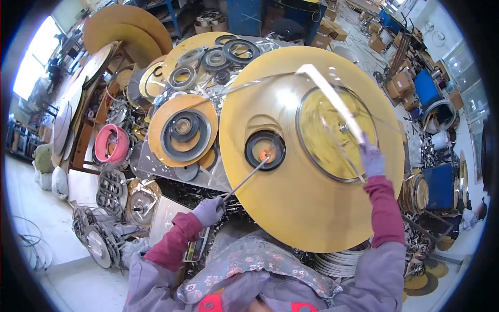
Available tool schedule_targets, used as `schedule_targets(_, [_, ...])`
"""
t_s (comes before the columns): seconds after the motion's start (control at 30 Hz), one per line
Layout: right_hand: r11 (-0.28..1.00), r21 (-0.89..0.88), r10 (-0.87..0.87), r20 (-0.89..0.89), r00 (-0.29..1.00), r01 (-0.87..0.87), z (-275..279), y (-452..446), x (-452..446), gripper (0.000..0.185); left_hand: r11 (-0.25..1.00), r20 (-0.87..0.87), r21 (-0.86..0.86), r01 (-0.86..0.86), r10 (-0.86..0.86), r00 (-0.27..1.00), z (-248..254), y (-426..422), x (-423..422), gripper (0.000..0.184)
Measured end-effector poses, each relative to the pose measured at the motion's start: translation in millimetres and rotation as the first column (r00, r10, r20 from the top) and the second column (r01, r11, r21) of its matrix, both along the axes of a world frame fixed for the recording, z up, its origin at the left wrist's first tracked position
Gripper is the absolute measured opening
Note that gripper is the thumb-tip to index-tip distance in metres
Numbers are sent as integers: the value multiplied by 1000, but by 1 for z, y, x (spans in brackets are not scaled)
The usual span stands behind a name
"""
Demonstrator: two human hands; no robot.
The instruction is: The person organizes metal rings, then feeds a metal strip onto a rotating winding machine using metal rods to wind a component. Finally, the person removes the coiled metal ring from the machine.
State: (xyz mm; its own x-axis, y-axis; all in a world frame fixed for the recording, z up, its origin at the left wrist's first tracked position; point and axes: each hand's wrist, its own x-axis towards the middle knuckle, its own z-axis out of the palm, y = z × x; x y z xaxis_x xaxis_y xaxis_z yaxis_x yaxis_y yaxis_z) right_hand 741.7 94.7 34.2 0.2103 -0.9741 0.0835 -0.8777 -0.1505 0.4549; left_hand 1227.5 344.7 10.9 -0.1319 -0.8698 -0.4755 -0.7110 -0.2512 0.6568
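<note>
Thin rod [243, 182] sits in the closed fist of the gloved left hand [209, 211], its orange tip inside a black ring [249, 151]. Over the large yellow disc [312, 218] beneath, the blurred right hand [372, 160] grips a white strip [333, 99].

On the left side, a bright window [35, 58] lets in strong white light, beside a pale wall [71, 13]. The floor [60, 288] is also pale, and it looks smooth at the lower left. At the back there stand a blue shelf [172, 17] and a blue cabinet [243, 20]. On the right, cardboard boxes [402, 82] are piled not far from a whitish wall [442, 22].
</note>
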Motion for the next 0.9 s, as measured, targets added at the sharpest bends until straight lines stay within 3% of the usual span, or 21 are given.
schedule_targets(0.07, [994,-103,-44,12,999,45,-18,-45,-91,26,1000,-16,11,1,-1,1000,1,2,-4,15])
schedule_targets(0.1, [966,-121,-230,6,973,229,-6,-41,-120,31,1000,5,11,7,-7,1000,0,3,-5,15])
schedule_targets(0.13, [994,-98,-55,9,998,56,0,-37,-176,31,1000,2,2,-5,5,1000,-2,3,-6,15])
schedule_targets(0.17, [872,143,-467,-42,883,468,19,-29,-203,32,1000,-3,-6,-18,18,1000,-3,4,-6,14])
schedule_targets(0.2, [923,23,-383,-8,924,383,10,1,-264,32,999,-11,-14,-29,29,1000,-4,4,-6,14])
schedule_targets(0.23, [740,77,-669,175,722,668,66,44,-219,36,1000,-28,-2,-17,17,999,-5,4,-6,14])
schedule_targets(0.27, [836,33,-547,-42,836,548,29,75,-330,33,1000,-47,10,-3,4,999,-5,3,-6,14])
schedule_targets(0.3, [625,122,-760,-131,637,771,45,108,-345,29,1000,-64,17,13,-12,998,-5,1,-6,14])
schedule_targets(0.33, [647,94,-758,-26,651,757,52,151,-368,30,1000,-40,15,23,-22,999,-3,0,-7,14])
schedule_targets(0.37, [571,93,-805,-130,578,816,79,188,-336,32,999,-14,12,31,-31,999,0,-1,-7,14])
schedule_targets(0.4, [536,52,-834,-123,538,843,85,221,-338,38,999,12,11,39,-40,999,2,-1,-7,14])
schedule_targets(0.57, [521,59,-854,9,521,852,64,295,-426,43,1000,-33,-6,-6,5,999,-9,-1,3,13])
schedule_targets(0.63, [695,-61,-673,295,678,717,87,244,-308,48,999,-19,-38,8,-9,1000,-8,-2,3,13])
schedule_targets(0.7, [790,49,-547,508,665,612,109,188,-185,44,998,-38,-68,-1,-2,999,-13,-5,2,13])
schedule_targets(0.77, [984,60,-171,555,814,166,102,146,-120,46,998,-33,-62,-20,18,999,-4,-10,-3,14])
schedule_targets(0.83, [978,207,-106,606,788,-27,91,105,-65,47,998,-14,-54,-19,18,1000,-4,-13,-5,15])
schedule_targets(0.9, [964,165,128,402,907,-209,67,59,-41,36,999,15,-40,0,1,1000,-13,-13,-2,15])
